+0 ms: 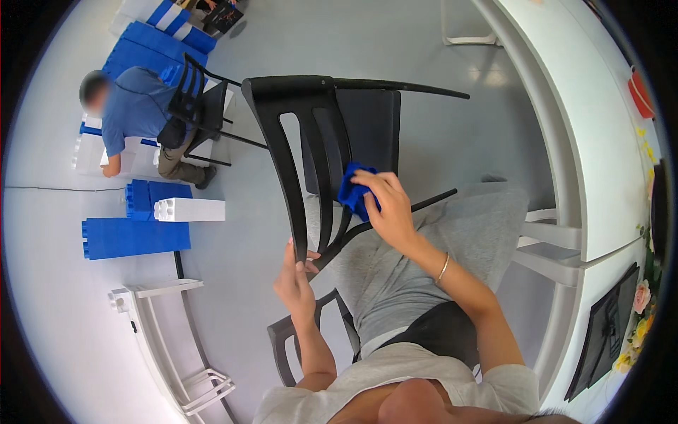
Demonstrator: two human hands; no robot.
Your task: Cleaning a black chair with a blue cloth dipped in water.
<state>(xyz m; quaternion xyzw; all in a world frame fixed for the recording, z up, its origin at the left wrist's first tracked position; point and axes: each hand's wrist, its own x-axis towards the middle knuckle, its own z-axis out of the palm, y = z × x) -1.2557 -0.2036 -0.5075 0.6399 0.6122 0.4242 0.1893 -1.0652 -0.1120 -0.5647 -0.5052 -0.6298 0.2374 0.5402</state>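
A black plastic chair (288,153) with a slatted backrest lies tipped in front of me, its thin legs pointing right. My left hand (299,283) grips the lower end of the backrest's outer rail. In my right hand (389,204) is a crumpled blue cloth (356,193), pressed against an inner slat near the seat (373,140). The seat's dark panel shows behind the slats. The cloth partly hides the slat beneath it.
At the left a person (143,100) in a blue shirt sits on another black chair (212,108). Large blue blocks (137,238) and a white block (198,210) stand near the wall. A white table (572,132) runs along the right, with flowers (641,297). A white frame (159,318) stands lower left.
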